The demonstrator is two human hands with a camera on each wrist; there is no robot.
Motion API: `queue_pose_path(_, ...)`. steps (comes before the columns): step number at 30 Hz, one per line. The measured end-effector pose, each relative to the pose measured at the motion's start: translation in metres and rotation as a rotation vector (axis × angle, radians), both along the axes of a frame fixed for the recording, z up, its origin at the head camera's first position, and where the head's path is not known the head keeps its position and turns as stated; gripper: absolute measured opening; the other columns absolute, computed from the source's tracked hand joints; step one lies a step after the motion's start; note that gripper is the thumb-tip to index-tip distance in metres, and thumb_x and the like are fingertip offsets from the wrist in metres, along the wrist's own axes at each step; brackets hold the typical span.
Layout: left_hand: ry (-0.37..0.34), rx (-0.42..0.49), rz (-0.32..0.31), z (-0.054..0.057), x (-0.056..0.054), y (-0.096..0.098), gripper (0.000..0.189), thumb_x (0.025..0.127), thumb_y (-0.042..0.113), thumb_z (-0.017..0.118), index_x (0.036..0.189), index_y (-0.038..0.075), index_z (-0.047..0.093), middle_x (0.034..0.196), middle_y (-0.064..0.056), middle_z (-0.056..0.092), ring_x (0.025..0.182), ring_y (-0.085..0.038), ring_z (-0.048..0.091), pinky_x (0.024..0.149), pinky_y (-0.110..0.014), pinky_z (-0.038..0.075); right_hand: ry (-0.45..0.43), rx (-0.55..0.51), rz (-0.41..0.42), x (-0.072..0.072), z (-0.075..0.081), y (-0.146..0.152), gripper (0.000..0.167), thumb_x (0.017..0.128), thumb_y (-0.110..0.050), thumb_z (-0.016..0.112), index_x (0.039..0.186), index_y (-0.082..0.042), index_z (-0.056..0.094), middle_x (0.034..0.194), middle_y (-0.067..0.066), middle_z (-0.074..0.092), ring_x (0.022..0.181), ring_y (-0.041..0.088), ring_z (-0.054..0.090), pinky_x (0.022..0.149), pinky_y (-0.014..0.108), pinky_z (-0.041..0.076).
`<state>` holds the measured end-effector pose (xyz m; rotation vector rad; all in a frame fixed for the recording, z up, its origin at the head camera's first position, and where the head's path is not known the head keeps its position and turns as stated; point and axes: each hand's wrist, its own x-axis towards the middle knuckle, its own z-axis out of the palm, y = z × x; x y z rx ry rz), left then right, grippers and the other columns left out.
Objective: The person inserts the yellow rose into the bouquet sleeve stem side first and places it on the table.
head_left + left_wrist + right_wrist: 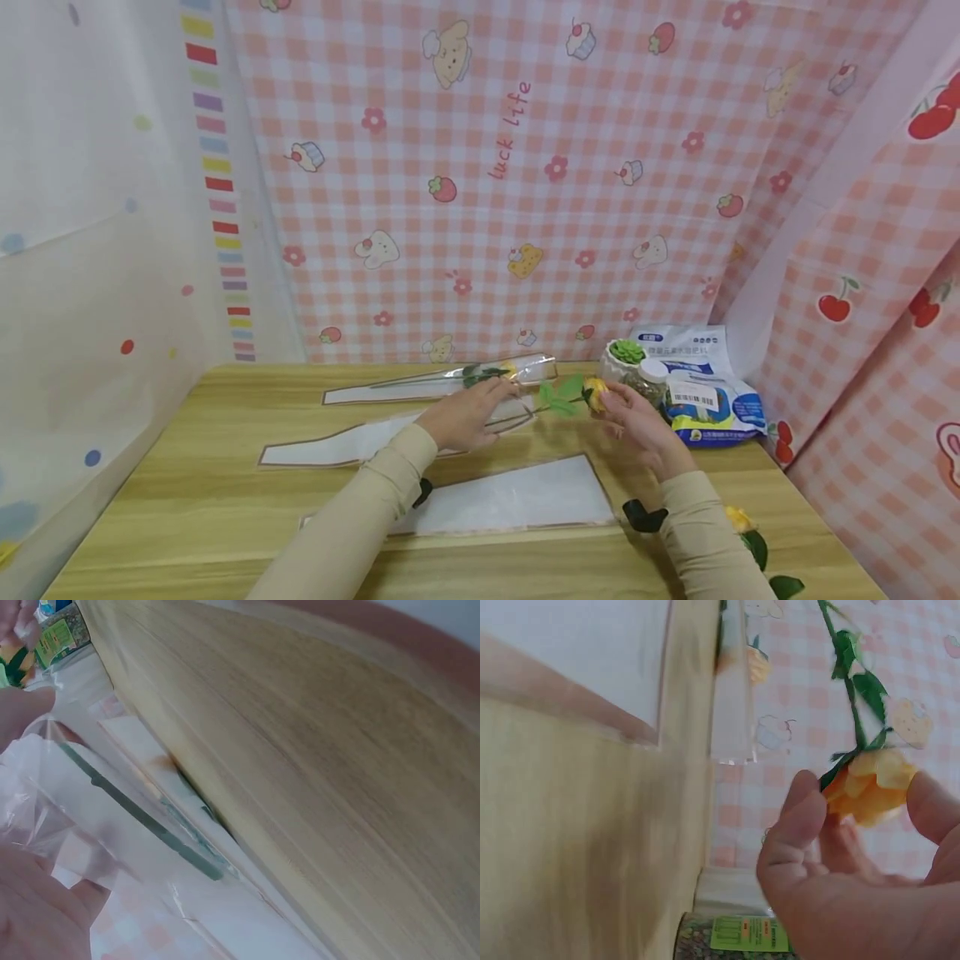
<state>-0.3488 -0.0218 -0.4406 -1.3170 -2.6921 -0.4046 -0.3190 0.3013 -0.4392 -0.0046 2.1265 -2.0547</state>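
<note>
My right hand [637, 421] holds a yellow rose [874, 780] by its bloom, thumb and fingers round the petals. The rose's green leaves [561, 396] and stem run left towards my left hand [465, 412]. That hand grips the mouth of a clear and white flower sleeve [322, 450] above the table. In the left wrist view the stem [142, 817] lies inside the sleeve, showing through the film. The leaves and bloom are outside the mouth. Behind, another sleeve [356, 395] lies with a yellow rose in it; a flat sleeve [517, 500] lies in front.
At the back right stand a potted succulent [627, 352], a lidded jar [648, 379] of small granules and some printed bags [712, 408]. Another yellow rose [738, 520] lies by my right forearm. A checked curtain [480, 208] hangs behind the wooden table [187, 500].
</note>
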Motion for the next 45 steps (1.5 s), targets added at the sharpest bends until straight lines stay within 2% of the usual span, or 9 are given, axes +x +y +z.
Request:
queue_pose_path(3,-0.014,0.000,0.000,-0.001,-0.001,0.000,0.069,0.090,0.023,0.077,0.148,0.018,0.039,0.144,-0.006,0.048,0.110,-0.021,0.063,0.084,-0.031,0.058,0.071,-0.005,0.053,0.000,0.002,0.002,0.064,0.109,-0.025,0.049,0.158,0.001,0.017,0.126,-0.004,0.053,0.106,0.007,0.056,0.091,0.030,0.047)
queue_pose_path(5,-0.024,-0.001,-0.001,-0.002,-0.001,0.001,0.070,0.090,0.022,0.078,0.148,0.020,0.040,0.145,-0.006,0.048,0.111,-0.021,0.062,0.082,-0.031,0.058,0.113,-0.019,0.081,0.001,0.003,0.003,0.061,0.109,-0.017,0.047,0.157,0.003,0.016,0.133,0.001,0.049,0.109,0.006,0.054,0.095,0.029,0.047)
queue_pose_path(11,-0.055,-0.006,0.001,-0.003,-0.002,0.002,0.074,0.088,0.021,0.080,0.149,0.020,0.038,0.148,-0.005,0.046,0.116,-0.019,0.059,0.085,-0.033,0.057,0.206,-0.029,0.121,0.002,0.005,-0.001,0.055,0.106,0.000,0.047,0.154,0.006,0.022,0.153,0.023,0.029,0.116,0.008,0.054,0.099,0.021,0.047)
queue_pose_path(15,-0.071,-0.006,-0.004,0.000,-0.001,0.002,0.075,0.087,0.020,0.080,0.149,0.022,0.037,0.148,-0.005,0.046,0.114,-0.018,0.057,0.084,-0.034,0.057,0.234,0.000,0.115,0.002,0.005,-0.006,0.049,0.103,0.002,0.050,0.148,0.004,0.032,0.151,0.026,0.032,0.119,0.012,0.052,0.100,0.022,0.046)
queue_pose_path(24,-0.062,-0.032,-0.020,0.007,0.003,0.004,0.077,0.090,0.021,0.077,0.153,0.016,0.034,0.150,-0.002,0.045,0.132,-0.019,0.050,0.097,-0.034,0.053,0.188,0.111,0.074,0.002,0.005,-0.016,0.042,0.101,0.003,0.053,0.141,-0.001,0.042,0.138,0.018,0.045,0.112,0.019,0.052,0.096,0.034,0.048)
queue_pose_path(31,-0.052,-0.058,0.013,0.007,0.005,0.007,0.080,0.090,0.023,0.077,0.156,0.016,0.032,0.154,-0.006,0.042,0.133,-0.022,0.050,0.097,-0.036,0.054,0.161,0.163,0.083,0.004,0.003,-0.031,0.044,0.100,0.001,0.057,0.143,0.000,0.044,0.141,0.022,0.045,0.116,0.024,0.053,0.102,0.041,0.046)
queue_pose_path(35,-0.070,-0.040,0.025,0.007,0.005,0.008,0.082,0.088,0.020,0.080,0.155,0.018,0.032,0.152,-0.008,0.044,0.131,-0.022,0.051,0.097,-0.037,0.054,0.158,0.158,0.087,0.006,0.003,-0.038,0.044,0.100,-0.004,0.060,0.142,0.000,0.045,0.143,0.022,0.044,0.117,0.026,0.053,0.101,0.038,0.046)
queue_pose_path(40,-0.066,-0.034,0.008,0.006,0.004,0.009,0.080,0.087,0.018,0.081,0.153,0.019,0.035,0.148,-0.006,0.047,0.126,-0.021,0.054,0.096,-0.035,0.054,0.161,0.144,0.063,0.008,0.003,-0.047,0.039,0.102,-0.011,0.061,0.137,0.002,0.050,0.140,0.019,0.048,0.121,0.025,0.053,0.102,0.036,0.047)
queue_pose_path(45,-0.058,-0.029,0.002,0.002,0.003,0.009,0.077,0.088,0.018,0.080,0.152,0.020,0.036,0.146,-0.004,0.048,0.125,-0.019,0.055,0.098,-0.034,0.053,0.189,0.125,0.039,0.009,0.002,-0.057,0.034,0.101,-0.001,0.059,0.133,0.006,0.050,0.136,0.019,0.051,0.124,0.028,0.054,0.100,0.031,0.050)
